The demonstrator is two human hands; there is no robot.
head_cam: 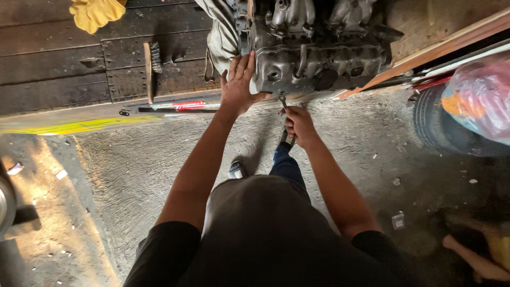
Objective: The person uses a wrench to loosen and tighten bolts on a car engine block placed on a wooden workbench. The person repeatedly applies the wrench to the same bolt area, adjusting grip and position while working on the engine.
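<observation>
While the left hand (237, 85) lies spread-fingered against the heavy, rigid, greasy engine block (313, 58), the right hand (300, 125), just below, clenches what seems a wrench (283, 104); grip low on its slippery handle.

Black short sleeves (170, 239), dark grey apron-like front, blue trousers (287, 165), bare forearms.

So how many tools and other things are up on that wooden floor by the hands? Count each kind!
Engine blocks: 1, left hand pressed on it
Wrenches: 1, in right hand
Wire brushes: 1
Yellow gloves: 1
Total: 4
</observation>
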